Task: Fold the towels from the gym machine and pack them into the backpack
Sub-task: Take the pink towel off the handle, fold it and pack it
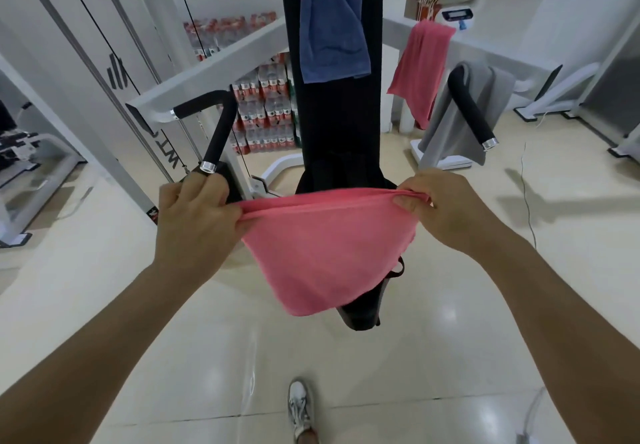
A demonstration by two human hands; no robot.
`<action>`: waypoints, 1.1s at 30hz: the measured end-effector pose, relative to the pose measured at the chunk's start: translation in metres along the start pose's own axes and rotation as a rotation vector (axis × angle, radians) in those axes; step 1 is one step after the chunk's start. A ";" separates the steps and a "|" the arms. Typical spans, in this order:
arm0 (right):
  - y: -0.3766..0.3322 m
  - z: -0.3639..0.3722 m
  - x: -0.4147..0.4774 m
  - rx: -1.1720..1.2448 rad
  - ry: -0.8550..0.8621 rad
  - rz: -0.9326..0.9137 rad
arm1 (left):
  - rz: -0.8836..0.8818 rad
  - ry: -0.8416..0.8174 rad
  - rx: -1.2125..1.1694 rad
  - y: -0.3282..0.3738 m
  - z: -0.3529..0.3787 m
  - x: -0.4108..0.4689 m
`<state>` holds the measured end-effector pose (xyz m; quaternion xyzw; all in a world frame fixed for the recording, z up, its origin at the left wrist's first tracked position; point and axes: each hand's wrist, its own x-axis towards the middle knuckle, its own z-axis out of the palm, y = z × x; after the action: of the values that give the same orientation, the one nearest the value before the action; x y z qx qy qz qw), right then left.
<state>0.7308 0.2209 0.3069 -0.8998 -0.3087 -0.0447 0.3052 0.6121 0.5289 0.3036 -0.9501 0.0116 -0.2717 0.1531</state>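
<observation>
Between both hands, folded pink towel (322,253)

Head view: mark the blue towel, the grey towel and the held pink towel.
blue towel (332,28), head view, middle of hanging cloth.
grey towel (445,135), head view, drape left of handle.
held pink towel (325,253), head view, centre of sagging panel.

Shrink-wrapped packs of red-labelled water bottles (265,111) are stacked on the glossy cream tiled floor (433,357) near the far wall, a thin white cable (528,201) trails over the tiles at the right, a small digital display (457,14) sits higher up, and a white laced sneaker (300,405) shows near the bottom edge.
</observation>
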 end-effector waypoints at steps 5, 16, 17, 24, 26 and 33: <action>0.009 0.010 0.037 -0.037 -0.029 0.087 | -0.235 -0.542 -0.752 -0.028 0.040 0.017; 0.021 0.048 0.132 1.233 -0.165 0.888 | -0.822 -0.400 -1.590 -0.075 0.080 0.118; 0.015 0.054 0.140 1.322 -0.154 0.889 | -0.851 -0.431 -1.673 -0.080 0.082 0.126; -0.041 0.080 0.189 1.231 0.097 0.626 | -0.443 -0.536 -2.014 -0.097 0.083 0.160; -0.053 0.083 0.201 1.194 0.052 0.540 | -0.199 -0.464 -1.605 -0.097 0.085 0.168; -0.072 0.096 0.239 0.852 0.146 0.358 | 0.208 -0.146 -0.825 -0.084 0.111 0.215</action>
<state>0.8713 0.4470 0.3309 -0.7280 -0.1171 0.0762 0.6712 0.8479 0.6179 0.3497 -0.9421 0.2040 -0.1597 -0.2128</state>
